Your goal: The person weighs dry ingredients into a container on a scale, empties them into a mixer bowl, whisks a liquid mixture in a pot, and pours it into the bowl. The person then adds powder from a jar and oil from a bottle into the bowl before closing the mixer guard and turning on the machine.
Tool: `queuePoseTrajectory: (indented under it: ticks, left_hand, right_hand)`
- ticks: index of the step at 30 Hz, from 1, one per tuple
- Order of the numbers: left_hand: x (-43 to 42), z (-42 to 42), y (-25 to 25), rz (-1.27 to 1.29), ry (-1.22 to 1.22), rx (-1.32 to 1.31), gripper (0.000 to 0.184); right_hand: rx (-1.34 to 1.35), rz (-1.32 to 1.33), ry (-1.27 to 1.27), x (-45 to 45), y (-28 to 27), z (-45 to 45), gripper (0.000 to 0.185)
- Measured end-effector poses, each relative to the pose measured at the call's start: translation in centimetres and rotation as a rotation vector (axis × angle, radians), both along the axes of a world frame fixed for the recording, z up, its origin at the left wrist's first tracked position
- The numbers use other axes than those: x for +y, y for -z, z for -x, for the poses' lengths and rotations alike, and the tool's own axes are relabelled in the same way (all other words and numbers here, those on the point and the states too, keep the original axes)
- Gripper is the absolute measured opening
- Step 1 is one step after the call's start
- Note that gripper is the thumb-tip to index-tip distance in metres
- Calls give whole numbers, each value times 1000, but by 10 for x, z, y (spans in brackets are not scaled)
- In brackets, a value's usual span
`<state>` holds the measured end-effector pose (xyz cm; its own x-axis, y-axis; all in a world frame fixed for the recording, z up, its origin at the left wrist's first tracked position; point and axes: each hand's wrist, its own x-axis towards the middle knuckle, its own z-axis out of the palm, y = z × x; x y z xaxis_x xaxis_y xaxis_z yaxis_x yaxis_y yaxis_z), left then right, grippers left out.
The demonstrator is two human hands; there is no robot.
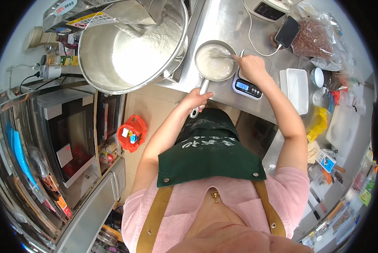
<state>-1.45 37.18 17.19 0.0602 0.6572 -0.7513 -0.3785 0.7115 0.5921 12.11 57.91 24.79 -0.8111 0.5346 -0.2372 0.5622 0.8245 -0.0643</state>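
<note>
A saucepan (214, 74) with a whitish liquid in it sits at the front edge of the steel worktop. My left hand (196, 100) is wrapped round its handle (204, 87), which points back toward my apron. In my right hand (251, 67) is a wire whisk (219, 54), its wires dipping into the liquid near the pan's far right side. The handle of the whisk is mostly hidden by my fingers. Just right of the pan, partly under my right forearm, lies a digital kitchen scale (247, 89) with a lit display.
A big mixer bowl (86, 69) with white flour stands at left. To the right are a white rectangular container (297, 90), a phone (287, 32) on a stand with a cable, and a bag of reddish-brown bits (313, 39). A red bag-lined bin (132, 133) is on the floor.
</note>
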Motion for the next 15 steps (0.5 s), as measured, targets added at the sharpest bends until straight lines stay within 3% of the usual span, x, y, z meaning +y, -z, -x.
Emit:
queuePoseTrajectory:
  ticks: [4,7,12,15]
  left_hand:
    - [-1,-2,3,-5,-20,-28,19]
    - [0,-5,0,-9,-22,-4,19]
    - [0,-7,-2,2,-48,10,19]
    - [1,-9,0,5,-50,23,21]
  right_hand:
    - [30,184,-194,-17,2,-21,39]
    - [244,47,-95,-13,24,-14,40]
    - [136,179,-227,-21,13,-31,38]
    - [142,44,-76,-17,35,-27,35]
